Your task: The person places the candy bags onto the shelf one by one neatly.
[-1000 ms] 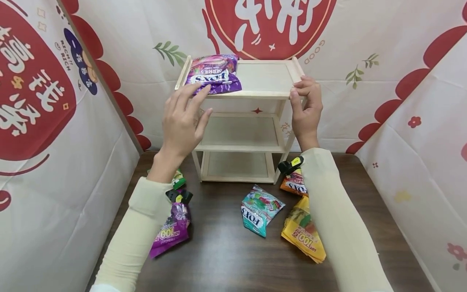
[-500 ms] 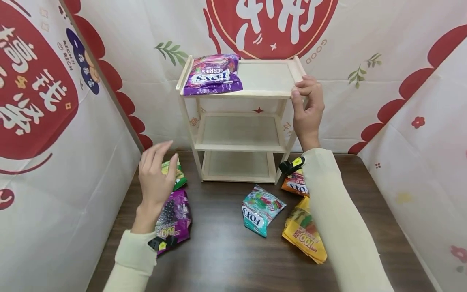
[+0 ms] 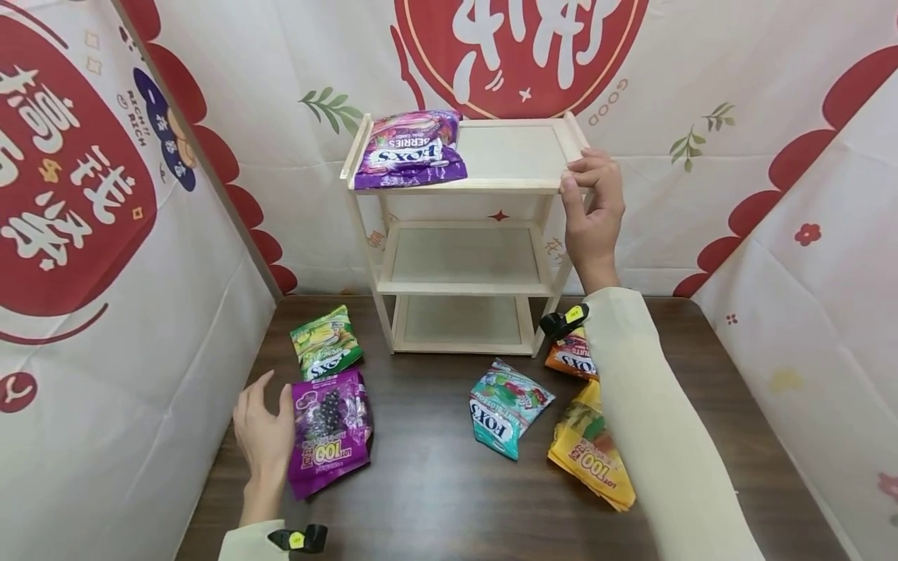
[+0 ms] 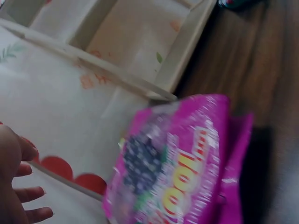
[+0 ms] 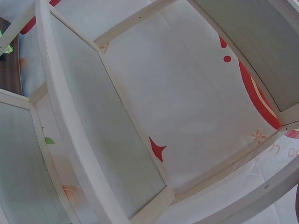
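Observation:
My left hand (image 3: 265, 432) is just left of a purple candy bag (image 3: 330, 436) printed with dark grapes, fingers spread and holding nothing. In the left wrist view its fingers show at the left edge, apart from the bag. My right hand (image 3: 595, 206) grips the front right corner of a pale wooden three-tier shelf (image 3: 515, 156), thumb against the front edge. A purple Fox's Berries candy bag (image 3: 410, 152) lies flat on the left of the top tier. The right wrist view shows the shelf's frame and boards, but not the hand.
Behind the grape bag lies a green Fox's bag (image 3: 326, 343). A teal Fox's bag (image 3: 507, 407) lies before the shelf. On the right, my forearm partly covers an orange Fox's bag (image 3: 571, 357) and a yellow candy bag (image 3: 589, 452). Printed cloth walls (image 3: 231, 374) surround the table.
My left hand has left the Berries bag on the top tier and moved down and left to beside the grape bag. The right hand has stayed at the shelf corner.

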Demonstrator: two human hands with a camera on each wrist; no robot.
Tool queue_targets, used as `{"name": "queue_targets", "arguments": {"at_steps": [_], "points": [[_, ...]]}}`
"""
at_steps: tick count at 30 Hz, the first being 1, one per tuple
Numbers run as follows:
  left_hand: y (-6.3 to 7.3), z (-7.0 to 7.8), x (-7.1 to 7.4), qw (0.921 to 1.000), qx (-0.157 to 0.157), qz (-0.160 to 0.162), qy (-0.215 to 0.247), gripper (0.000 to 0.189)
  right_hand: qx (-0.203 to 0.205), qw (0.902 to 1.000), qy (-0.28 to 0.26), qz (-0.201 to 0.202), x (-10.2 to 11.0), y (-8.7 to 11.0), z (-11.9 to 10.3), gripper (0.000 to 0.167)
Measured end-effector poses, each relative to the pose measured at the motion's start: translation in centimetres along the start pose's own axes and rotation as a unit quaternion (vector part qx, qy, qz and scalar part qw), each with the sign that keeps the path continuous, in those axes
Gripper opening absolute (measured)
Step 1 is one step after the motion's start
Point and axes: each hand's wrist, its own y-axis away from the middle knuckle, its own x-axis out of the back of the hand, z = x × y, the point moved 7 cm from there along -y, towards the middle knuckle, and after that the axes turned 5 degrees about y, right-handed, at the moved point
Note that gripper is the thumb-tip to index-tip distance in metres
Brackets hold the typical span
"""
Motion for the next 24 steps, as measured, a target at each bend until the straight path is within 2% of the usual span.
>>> {"name": "queue_targets", "arguments": {"at_steps": [7, 12, 18, 24], "points": [[1.1, -3.0, -0.8, 0.9977, 0.061, -0.024, -0.018, 0.044, -0.005, 1.0000, 0.003, -0.003, 0.0, 0.1, -0.1, 0.027], [2.2, -4.3, -2.2, 0.9927, 0.104, -0.056, -0.028, 0.052, -0.009, 1.0000, 0.001, -0.003, 0.2, 0.0, 0.0, 0.027], [3.3, -5.6, -3.3, 0.9854, 0.147, -0.078, -0.034, 0.066, -0.012, 0.9999, 0.007, -0.007, 0.4, 0.0, 0.0, 0.027], [3.2, -6.5, -3.5, 0.9799, 0.172, -0.098, -0.023, 0.071, -0.013, 0.9999, 0.003, -0.001, 0.1, 0.1, 0.2, 0.029]]}}
